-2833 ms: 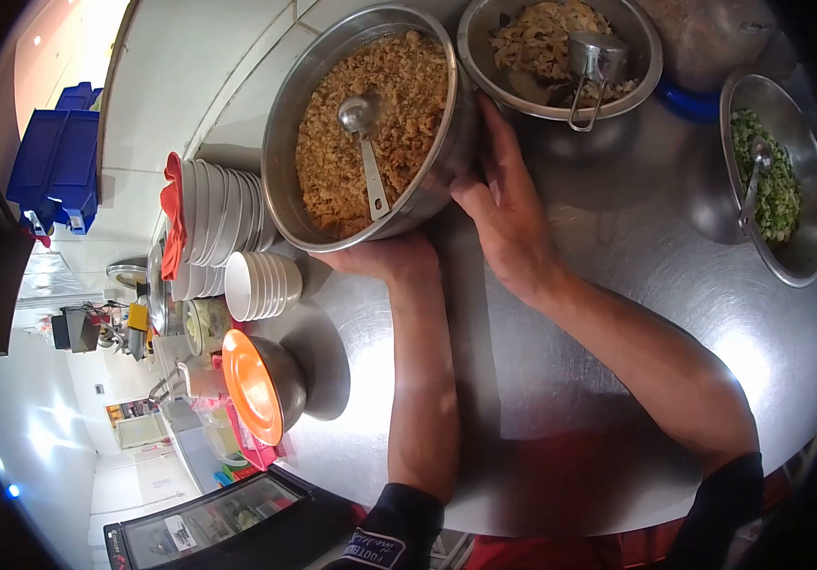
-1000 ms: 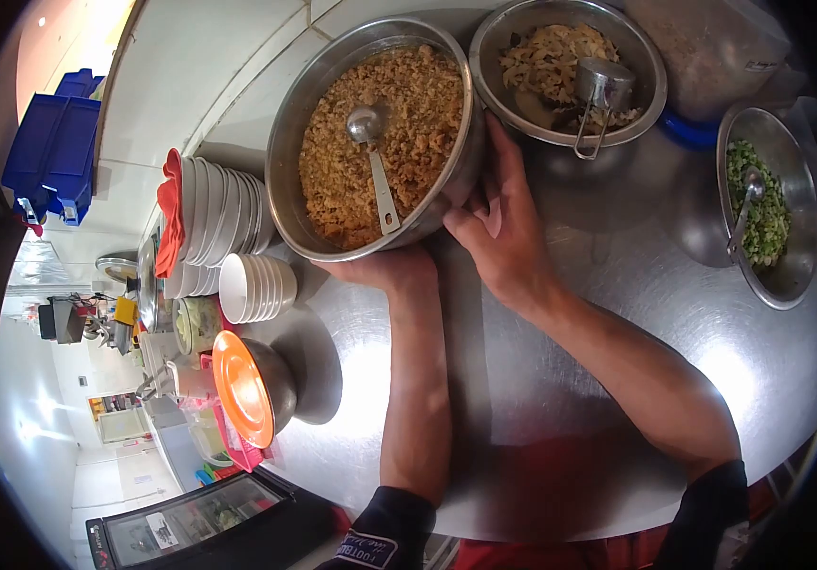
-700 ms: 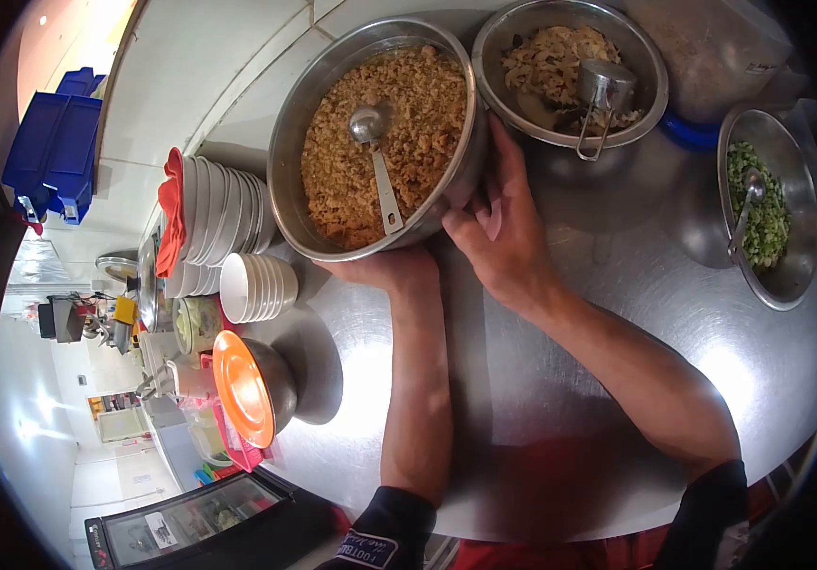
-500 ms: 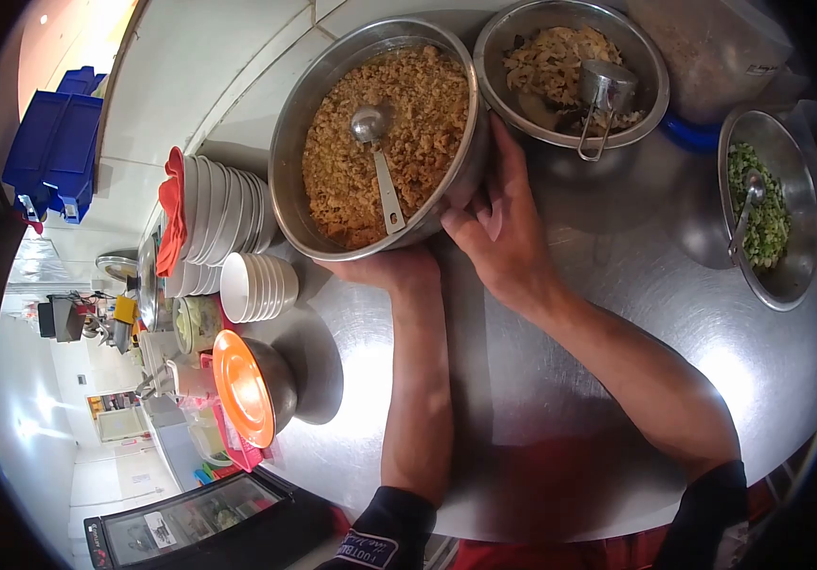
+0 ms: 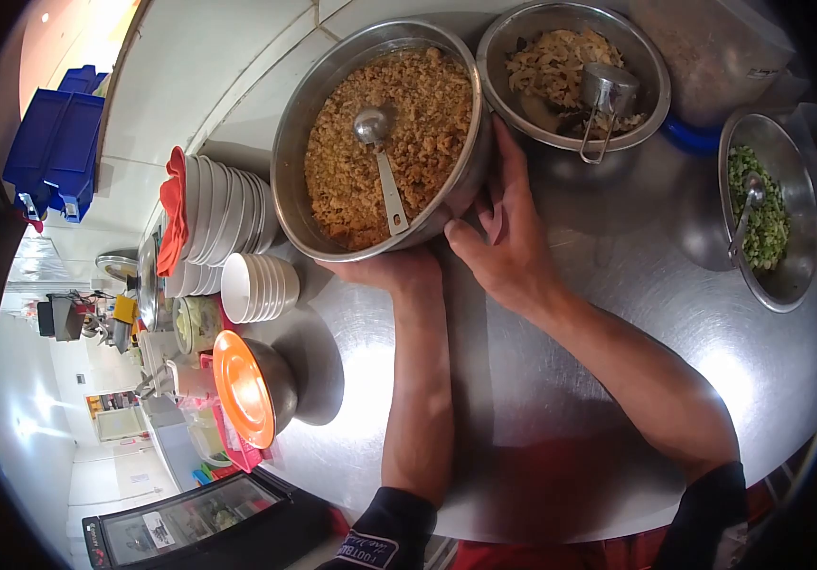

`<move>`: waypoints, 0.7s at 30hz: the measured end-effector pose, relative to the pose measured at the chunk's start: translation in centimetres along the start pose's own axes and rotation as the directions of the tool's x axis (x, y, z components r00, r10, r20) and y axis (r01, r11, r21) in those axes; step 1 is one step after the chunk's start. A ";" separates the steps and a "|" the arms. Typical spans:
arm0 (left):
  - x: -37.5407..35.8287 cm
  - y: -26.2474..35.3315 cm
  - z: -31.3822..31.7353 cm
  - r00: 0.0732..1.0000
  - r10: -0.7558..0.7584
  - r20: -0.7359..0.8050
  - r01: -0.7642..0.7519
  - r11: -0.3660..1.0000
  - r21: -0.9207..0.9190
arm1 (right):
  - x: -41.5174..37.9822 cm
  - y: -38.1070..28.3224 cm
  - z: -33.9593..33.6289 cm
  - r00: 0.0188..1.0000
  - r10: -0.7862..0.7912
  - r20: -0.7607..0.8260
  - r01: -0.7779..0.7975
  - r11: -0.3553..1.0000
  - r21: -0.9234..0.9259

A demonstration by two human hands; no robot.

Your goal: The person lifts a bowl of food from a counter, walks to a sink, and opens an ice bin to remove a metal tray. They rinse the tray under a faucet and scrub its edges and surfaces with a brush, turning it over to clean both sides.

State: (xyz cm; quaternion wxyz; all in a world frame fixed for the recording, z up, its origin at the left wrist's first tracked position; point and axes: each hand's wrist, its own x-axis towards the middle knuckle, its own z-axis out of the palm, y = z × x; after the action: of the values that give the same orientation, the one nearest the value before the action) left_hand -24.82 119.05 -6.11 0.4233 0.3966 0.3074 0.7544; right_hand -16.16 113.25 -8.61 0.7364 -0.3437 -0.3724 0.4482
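A deep metal bowl (image 5: 287,204) of brown minced food (image 5: 351,90) is held between my two hands at the upper middle, its mouth tilted toward me. My left hand (image 5: 391,272) supports the near underside, its fingers mostly hidden beneath the bowl. On the bowl's right side lies my right hand (image 5: 505,233), fingers reaching up along the outer wall and thumb near the lower edge. A metal spoon (image 5: 390,190) rests on the food, handle pointing toward me. Just right of this bowl is a second metal bowl (image 5: 656,119) with pale sliced food and a metal measuring cup (image 5: 608,88).
At right sits a metal bowl (image 5: 802,223) of chopped greens with a spoon, near a plastic container (image 5: 712,57). Left are stacked plates (image 5: 228,209), white bowls (image 5: 258,287) and an orange plate (image 5: 242,389) on a metal bowl. The steel table (image 5: 560,399) extends below my arms.
The held bowl and its spoon have shifted very slightly to the right. Both hands stay on the bowl in nearly the same grip.
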 end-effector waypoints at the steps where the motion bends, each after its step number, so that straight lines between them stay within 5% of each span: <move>1: 0.0 0.0 0.0 1.000 -0.009 -0.006 0.009 1.000 -0.016 | 0.0 0.0 0.0 1.000 0.002 -0.001 -0.002 1.000 -0.002; 21: 0.0 -0.6 -1.3 0.999 -0.040 -0.027 0.038 0.998 -0.054 | -0.1 -0.7 0.1 1.000 0.008 0.012 -0.007 0.996 -0.084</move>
State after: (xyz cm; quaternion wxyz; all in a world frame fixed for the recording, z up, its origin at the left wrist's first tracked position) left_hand -25.66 119.11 -7.23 0.4440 0.3687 0.3007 0.7593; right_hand -15.96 112.93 -7.97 0.7173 -0.3731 -0.3940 0.4370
